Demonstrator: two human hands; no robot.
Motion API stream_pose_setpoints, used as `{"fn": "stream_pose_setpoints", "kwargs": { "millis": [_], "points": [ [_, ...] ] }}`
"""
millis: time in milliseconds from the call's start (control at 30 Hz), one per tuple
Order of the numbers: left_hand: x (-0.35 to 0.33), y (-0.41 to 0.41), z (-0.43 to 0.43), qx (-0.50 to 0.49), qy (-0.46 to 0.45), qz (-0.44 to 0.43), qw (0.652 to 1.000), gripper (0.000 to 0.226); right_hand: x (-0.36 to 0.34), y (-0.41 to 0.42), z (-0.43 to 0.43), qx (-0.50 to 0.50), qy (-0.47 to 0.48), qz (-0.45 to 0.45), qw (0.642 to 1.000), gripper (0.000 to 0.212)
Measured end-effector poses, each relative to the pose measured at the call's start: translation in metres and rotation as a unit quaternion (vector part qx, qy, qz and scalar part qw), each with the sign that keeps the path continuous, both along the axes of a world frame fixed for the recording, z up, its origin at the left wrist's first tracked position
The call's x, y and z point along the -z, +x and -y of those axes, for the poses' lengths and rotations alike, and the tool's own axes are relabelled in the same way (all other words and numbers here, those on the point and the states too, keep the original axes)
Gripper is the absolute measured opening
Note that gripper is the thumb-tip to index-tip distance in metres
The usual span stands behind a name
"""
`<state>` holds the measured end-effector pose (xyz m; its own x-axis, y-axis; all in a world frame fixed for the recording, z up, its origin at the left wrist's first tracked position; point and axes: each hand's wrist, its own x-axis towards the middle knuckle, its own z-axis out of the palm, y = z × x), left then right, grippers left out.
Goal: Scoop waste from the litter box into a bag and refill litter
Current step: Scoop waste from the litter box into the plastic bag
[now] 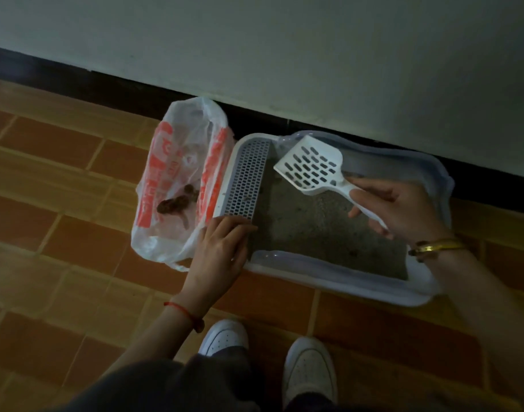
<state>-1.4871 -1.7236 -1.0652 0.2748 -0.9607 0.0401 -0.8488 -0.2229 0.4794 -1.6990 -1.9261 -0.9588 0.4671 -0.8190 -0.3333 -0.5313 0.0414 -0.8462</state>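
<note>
Gripping the white slotted scoop (311, 171) by its handle, the right hand (403, 209) sits right of centre in the frame, fingers and thumb curled round the grip. The scoop's head is held tilted above the grey litter (314, 221), toward the upper left part of the litter box (329, 272). That pale box lies across the centre and right of the frame, its far side close to the dark baseboard (136, 93) under the wall (284, 55).

The left hand (222, 248), below and left of centre, rests with fairly straight fingers on the box's near left corner, holding nothing (its fingertips reach the near end of the perforated panel (248, 179) that runs along the box's left side).

Just left of the box, touching it, a thin plastic bag (177, 162) with red print lies open on the tiled floor (61, 173). Dark waste (177, 202) lies inside it, toward the near end.

A red string (180, 312) circles the left wrist and a gold bangle (436, 246) the right. Two white shoes (225, 337) stand at the bottom centre of the frame, near the box's front edge.
</note>
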Motion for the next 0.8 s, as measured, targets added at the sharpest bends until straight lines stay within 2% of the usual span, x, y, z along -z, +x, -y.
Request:
{"fn": "stream_pose_setpoints", "kwargs": {
  "millis": [133,200,333,533,667,800],
  "points": [
    [0.005,-0.005,0.004,-0.016,-0.010,0.037,0.999,0.027,-0.005,-0.037,-0.001,-0.002,-0.034,-0.073,0.997,0.028],
    [0.006,-0.007,0.007,-0.031,-0.022,0.048,0.998,0.024,-0.006,-0.050,-0.004,-0.022,-0.064,-0.140,0.988,0.026],
    [0.007,-0.010,0.017,-0.048,-0.042,0.048,0.997,0.023,-0.003,-0.073,-0.014,-0.046,-0.159,-0.292,0.942,0.029],
    [0.010,-0.014,0.028,-0.018,-0.044,0.025,0.999,0.026,0.007,-0.074,-0.020,-0.037,-0.227,-0.437,0.870,0.024],
    [0.011,-0.012,0.029,-0.011,-0.045,0.016,0.999,0.027,0.016,-0.066,-0.014,-0.041,-0.242,-0.482,0.841,0.015],
    [0.009,-0.012,0.028,-0.008,-0.035,0.016,0.999,0.029,0.030,-0.056,-0.003,-0.056,-0.276,-0.490,0.825,0.016]
  ]
}}
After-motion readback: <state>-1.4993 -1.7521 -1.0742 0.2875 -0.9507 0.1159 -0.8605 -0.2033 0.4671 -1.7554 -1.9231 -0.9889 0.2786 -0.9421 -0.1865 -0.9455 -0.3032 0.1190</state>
